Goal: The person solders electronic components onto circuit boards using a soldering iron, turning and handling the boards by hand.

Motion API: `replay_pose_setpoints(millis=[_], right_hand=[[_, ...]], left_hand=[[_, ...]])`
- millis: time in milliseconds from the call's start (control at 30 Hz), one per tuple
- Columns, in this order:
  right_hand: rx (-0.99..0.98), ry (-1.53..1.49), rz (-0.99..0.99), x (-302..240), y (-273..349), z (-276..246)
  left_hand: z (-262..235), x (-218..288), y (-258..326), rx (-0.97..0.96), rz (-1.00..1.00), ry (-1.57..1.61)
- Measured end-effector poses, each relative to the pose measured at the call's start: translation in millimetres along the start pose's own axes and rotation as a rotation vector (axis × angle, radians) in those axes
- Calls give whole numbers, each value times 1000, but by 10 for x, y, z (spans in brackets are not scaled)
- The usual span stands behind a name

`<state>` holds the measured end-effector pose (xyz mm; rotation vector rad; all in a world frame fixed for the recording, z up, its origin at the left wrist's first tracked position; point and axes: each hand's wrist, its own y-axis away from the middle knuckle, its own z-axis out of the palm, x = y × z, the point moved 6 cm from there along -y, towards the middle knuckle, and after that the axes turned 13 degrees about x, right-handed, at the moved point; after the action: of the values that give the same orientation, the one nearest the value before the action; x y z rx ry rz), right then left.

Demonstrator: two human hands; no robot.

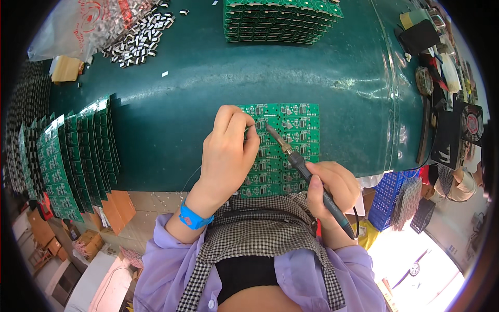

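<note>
A green circuit board panel [300,125] with repeated small circuits lies flat on the table in front of me. My right hand [332,188] grips a soldering iron [299,162] like a pen, its metal tip on or just above the board's upper part. Left of the tip, my left hand [228,145] is closed in a pinch over the board, thumb and forefinger on a thin solder wire that is mostly hidden; a thin strand shows beside the wrist. A blue wristband [193,217] circles my left wrist. My left hand covers the board's left side.
Stacked green boards [78,156] stand upright at left; another stack [280,21] sits at the far edge. Small metal parts [143,39] are heaped by a plastic bag [73,28], far left. At right are a small fan [472,123], a blue crate [387,200] and part of another person [462,184].
</note>
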<state>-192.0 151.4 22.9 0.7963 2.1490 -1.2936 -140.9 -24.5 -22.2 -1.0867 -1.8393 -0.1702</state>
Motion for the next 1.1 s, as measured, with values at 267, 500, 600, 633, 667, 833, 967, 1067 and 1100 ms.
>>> replay_pose_setpoints(millis=[267, 500, 600, 633, 667, 833, 967, 1067, 1100], right_hand=[[-28, -2, -15, -5, 35, 28], [-31, -4, -3, -39, 77, -5], [-17, 0, 26, -34, 53, -35], [-14, 4, 57, -18, 45, -39], [-13, 4, 56, -14, 46, -34], [-12, -23, 48, 0, 43, 19], [-22, -16, 48, 8, 54, 17], [-27, -9, 51, -13, 78, 2], [-31, -11, 55, -18, 88, 5]], left_hand=[[16, 19, 21, 2, 58, -15], [-42, 63, 23, 4, 106, -134], [-46, 36, 17, 13, 74, -66], [-45, 23, 23, 10, 60, -32], [-53, 28, 27, 11, 61, -32], [-54, 24, 39, -9, 57, -40], [-48, -2, 32, -37, 31, -25], [-55, -5, 22, -64, 17, -9], [-51, -6, 15, -71, 27, -2]])
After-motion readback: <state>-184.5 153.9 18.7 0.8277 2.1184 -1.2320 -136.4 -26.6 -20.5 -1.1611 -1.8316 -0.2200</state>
